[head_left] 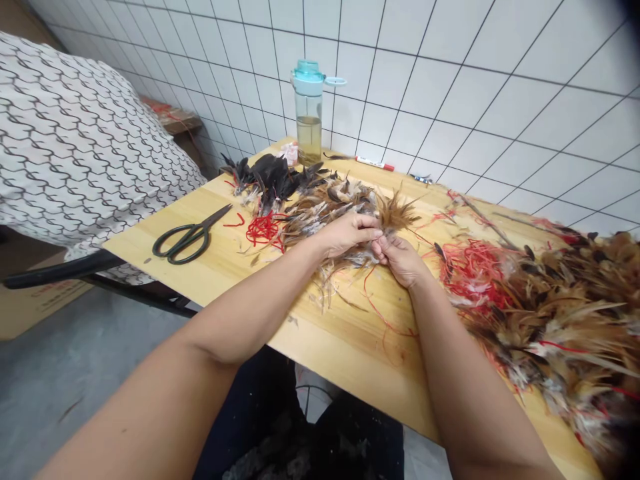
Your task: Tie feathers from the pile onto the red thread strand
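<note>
Both hands meet over the middle of the wooden table. My left hand is closed, pinching the base of a small bunch of brown feathers that fans out above the fingers. Against it, my right hand is closed too, its thumb and fingertips pressed together at the quill end. A red thread trails on the table below the hands; whether it runs into the fingers I cannot tell. Behind my left hand lies a pile of loose brown feathers, with black feathers farther left.
Black-handled scissors lie at the left beside a red thread tangle. A water bottle and a red-capped marker are near the tiled wall. Feather bundles and red threads heap up at right. A patterned cloth hangs left.
</note>
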The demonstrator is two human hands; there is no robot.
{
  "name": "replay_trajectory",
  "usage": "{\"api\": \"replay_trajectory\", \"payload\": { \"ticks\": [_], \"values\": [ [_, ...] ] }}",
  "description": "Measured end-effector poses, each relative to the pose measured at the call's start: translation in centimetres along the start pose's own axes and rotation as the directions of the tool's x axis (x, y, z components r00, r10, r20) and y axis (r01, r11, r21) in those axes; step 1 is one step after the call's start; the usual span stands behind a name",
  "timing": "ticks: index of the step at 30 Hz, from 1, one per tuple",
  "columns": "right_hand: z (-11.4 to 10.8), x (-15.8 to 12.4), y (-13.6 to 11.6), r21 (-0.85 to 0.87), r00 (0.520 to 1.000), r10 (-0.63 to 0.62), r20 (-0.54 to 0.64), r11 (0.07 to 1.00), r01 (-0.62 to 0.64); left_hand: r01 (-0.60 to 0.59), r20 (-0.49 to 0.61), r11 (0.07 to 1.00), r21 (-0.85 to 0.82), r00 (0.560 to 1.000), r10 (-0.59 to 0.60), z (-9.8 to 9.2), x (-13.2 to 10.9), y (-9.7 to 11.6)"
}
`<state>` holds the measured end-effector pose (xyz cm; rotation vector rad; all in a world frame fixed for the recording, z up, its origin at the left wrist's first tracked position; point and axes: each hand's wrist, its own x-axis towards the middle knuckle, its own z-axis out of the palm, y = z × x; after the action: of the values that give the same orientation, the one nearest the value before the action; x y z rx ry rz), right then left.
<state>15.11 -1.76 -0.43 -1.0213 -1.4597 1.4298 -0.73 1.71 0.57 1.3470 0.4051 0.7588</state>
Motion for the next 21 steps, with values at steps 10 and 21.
{"api": "replay_trajectory", "payload": {
  "ticks": [10,21],
  "values": [
    [-0.2,0.1,0.4,0.048,0.999,-0.036,-0.023,0.998,0.037,-0.021,-0.176,0.999,-0.025,0.984,0.016,1.3,0.3,-0.1],
    [0.3,0.6,0.7,0.009,0.987,-0.047,-0.156,0.999,0.049,0.042,-0.394,0.988,0.15,0.919,0.021,0.5,0.6,-1.7]
  ]
}}
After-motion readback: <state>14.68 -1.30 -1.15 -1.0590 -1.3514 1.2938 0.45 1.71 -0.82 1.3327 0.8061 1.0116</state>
